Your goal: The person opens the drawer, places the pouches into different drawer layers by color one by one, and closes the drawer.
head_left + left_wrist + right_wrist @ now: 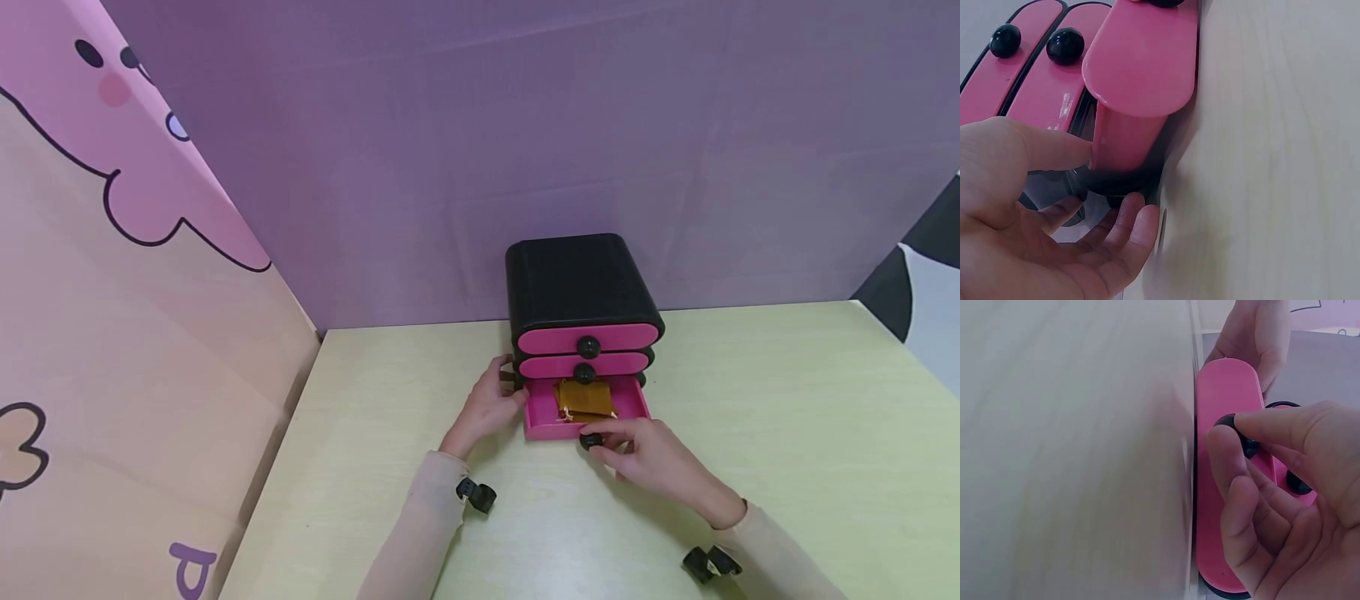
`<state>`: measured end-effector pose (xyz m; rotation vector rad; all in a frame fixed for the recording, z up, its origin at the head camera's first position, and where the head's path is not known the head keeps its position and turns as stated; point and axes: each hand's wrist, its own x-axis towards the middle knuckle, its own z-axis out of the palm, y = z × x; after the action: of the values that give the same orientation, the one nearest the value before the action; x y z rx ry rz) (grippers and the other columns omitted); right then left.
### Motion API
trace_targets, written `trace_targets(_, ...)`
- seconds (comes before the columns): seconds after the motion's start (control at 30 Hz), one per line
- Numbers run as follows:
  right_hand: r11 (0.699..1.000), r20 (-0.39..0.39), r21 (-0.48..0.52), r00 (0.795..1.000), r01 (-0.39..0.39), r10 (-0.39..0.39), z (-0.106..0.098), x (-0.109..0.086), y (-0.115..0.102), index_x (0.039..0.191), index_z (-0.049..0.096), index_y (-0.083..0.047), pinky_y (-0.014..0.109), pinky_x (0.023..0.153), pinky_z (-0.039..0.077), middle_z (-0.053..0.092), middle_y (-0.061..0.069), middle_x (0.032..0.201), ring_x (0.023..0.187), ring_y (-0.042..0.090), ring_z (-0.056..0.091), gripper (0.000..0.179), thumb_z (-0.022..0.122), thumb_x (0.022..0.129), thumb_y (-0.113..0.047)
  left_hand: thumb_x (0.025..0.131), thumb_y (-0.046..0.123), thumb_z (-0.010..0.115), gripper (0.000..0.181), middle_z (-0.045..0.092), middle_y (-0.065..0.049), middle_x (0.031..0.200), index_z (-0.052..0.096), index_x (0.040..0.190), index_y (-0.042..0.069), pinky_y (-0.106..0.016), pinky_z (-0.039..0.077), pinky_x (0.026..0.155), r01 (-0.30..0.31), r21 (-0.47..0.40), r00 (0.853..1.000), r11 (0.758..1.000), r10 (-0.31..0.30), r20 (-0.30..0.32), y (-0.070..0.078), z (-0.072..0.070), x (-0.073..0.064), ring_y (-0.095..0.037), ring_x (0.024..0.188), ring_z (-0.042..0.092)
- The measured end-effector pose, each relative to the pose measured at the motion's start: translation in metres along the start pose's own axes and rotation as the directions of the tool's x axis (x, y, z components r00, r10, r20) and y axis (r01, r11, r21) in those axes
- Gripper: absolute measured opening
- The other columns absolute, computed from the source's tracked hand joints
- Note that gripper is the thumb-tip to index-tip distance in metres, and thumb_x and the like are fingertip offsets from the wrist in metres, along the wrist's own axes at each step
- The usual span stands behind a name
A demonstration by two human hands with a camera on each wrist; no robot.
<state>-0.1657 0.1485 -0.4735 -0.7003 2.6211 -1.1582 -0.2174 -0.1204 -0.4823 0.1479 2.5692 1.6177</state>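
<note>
A black cabinet (pixel 577 279) with pink drawers stands on the table; its bottom drawer (pixel 551 429) is pulled out. Inside that drawer lie small golden-brown pouches (pixel 588 400). My right hand (pixel 652 454) pinches the round black knob (pixel 590 441) of this drawer between thumb and index finger, with the other fingers loosely bent, as the right wrist view shows. At the cabinet's lower left side is my left hand (pixel 487 408), its thumb (pixel 1060 149) beside the drawer's side wall (pixel 1125 140) and its relaxed fingers spread along the cabinet's side.
Two upper drawers, the top one (pixel 547 340) and the middle one (pixel 546 367), are closed, each with a black knob. A purple cloth wall (pixel 480 167) rises behind the pale wooden table (pixel 375 400). A printed panel (pixel 135 333) borders the left edge.
</note>
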Motion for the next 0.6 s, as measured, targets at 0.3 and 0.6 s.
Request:
trace_targets(0.3, 1.0, -0.006, 0.009, 1.0, -0.005, 0.005, -0.0006, 0.0028, -0.0015, 0.128, 0.077, -0.012, 0.025, 0.053, 0.052, 0.074, 0.001, 0.091, 0.059, 0.011, 0.066, 0.031, 0.077, 0.098, -0.017, 0.102, 0.016, 0.063, 0.065, 0.063, -0.023, 0.142, 0.037, 0.16, 0.002, -0.051, 0.056, 0.108, 0.011, 0.006, 1.0, 1.0, -0.011, -0.005, 0.0019, -0.0005, -0.0023, -0.037, 0.126, 0.067)
trace_targets(0.6, 1.0, -0.03, 0.011, 1.0, 0.004, -0.003, -0.0037, 0.0083, -0.0012, 0.128, 0.077, -0.009, 0.026, 0.049, 0.049, 0.076, 0.004, 0.09, 0.057, 0.013, 0.068, 0.031, 0.077, 0.097, -0.015, 0.102, 0.016, 0.063, 0.064, 0.062, -0.023, 0.143, 0.038, 0.16, 0.003, -0.051, 0.055, 0.109, 0.005, 0.011, 1.0, 1.0, -0.005, -0.009, 0.0006, -0.0008, -0.0001, -0.037, 0.127, 0.066)
